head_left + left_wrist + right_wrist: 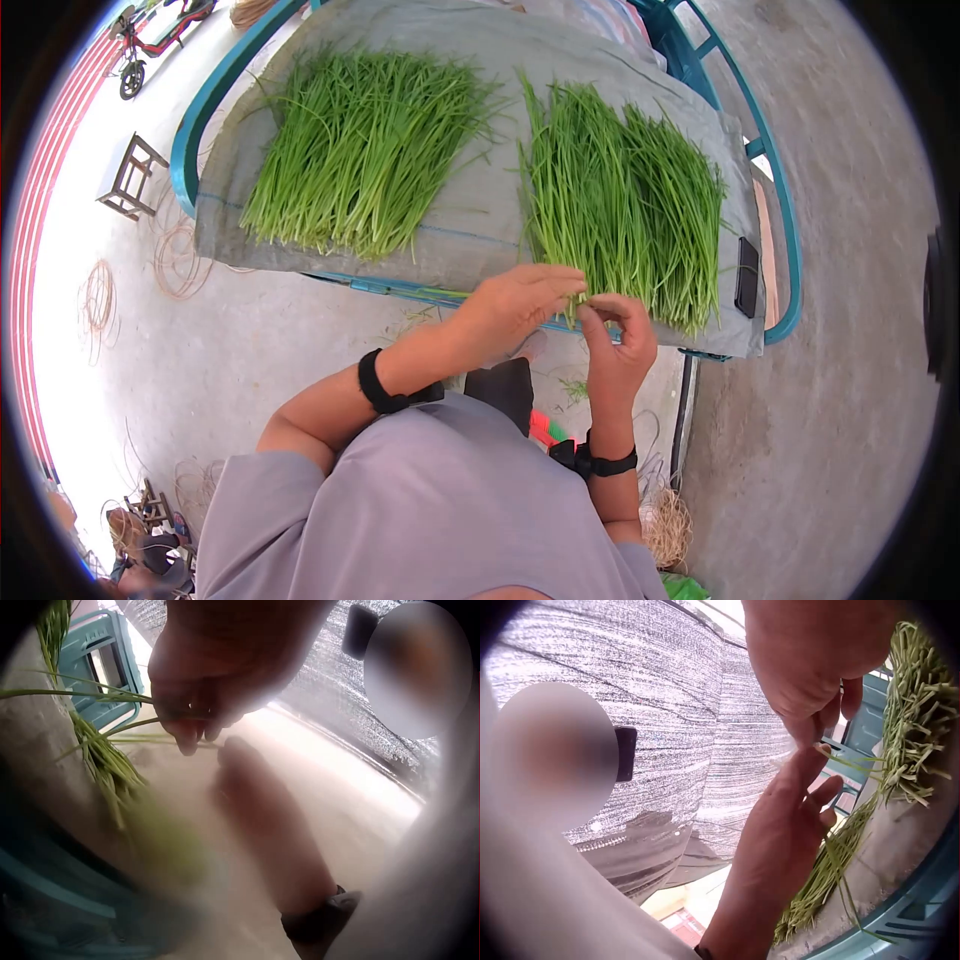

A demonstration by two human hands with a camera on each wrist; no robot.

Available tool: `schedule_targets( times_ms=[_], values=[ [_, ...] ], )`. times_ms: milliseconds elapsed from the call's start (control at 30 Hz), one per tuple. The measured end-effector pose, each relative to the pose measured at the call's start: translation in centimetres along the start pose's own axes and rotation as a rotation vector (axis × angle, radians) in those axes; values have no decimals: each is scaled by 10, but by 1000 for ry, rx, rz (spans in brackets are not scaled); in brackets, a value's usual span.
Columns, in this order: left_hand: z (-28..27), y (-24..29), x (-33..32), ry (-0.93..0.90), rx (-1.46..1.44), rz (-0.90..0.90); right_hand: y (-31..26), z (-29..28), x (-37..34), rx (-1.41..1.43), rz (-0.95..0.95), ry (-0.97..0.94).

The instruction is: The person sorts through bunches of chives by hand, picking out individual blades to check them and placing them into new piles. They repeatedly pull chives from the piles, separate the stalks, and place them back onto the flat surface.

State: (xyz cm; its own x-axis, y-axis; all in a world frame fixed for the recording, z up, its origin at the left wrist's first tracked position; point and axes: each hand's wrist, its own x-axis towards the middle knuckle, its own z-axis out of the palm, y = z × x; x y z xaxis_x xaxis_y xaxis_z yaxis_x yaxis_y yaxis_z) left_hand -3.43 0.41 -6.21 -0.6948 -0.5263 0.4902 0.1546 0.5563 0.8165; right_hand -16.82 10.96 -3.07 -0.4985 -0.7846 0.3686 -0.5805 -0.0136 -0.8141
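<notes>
Two heaps of long green chives lie on a grey cloth [470, 225], a left heap [365, 150] and a right heap [620, 200]. My left hand [510, 308] is at the near edge of the right heap. It holds a few loose chive stalks [112, 696], which stick out past its fingers in the left wrist view. Close beside it, my right hand [622, 345] has thumb and forefinger pinched together at the stalk ends. The right wrist view shows both hands' fingertips meeting, with a thin stalk [855, 765] running out from them.
A blue-green metal cart frame [785, 230] surrounds the cloth. A black phone [747, 278] lies at the cloth's right edge. On the floor to the left are a small stool [130, 175] and thin coils [97, 300]. A straw-coloured bundle [667, 530] lies low on the right.
</notes>
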Motion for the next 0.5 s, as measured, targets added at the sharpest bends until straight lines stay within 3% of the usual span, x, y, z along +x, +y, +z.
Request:
schedule_targets(
  times_ms=[233, 333, 433, 467, 500],
  values=[
    [11, -1, -3, -99, 210, 4, 2, 2, -8, 117, 69, -1],
    [0, 4, -4, -76, 328, 17, 5, -3, -6, 185, 117, 163],
    [-28, 6, 2, 101, 472, 172, 20, -17, 5, -368, -198, 152],
    [-40, 9, 3, 173, 527, 243, 22, -16, 4, -425, -178, 98],
    [-48, 19, 1, 304, 421, 154, 22, -14, 3, -481, -158, 44]
  ],
)
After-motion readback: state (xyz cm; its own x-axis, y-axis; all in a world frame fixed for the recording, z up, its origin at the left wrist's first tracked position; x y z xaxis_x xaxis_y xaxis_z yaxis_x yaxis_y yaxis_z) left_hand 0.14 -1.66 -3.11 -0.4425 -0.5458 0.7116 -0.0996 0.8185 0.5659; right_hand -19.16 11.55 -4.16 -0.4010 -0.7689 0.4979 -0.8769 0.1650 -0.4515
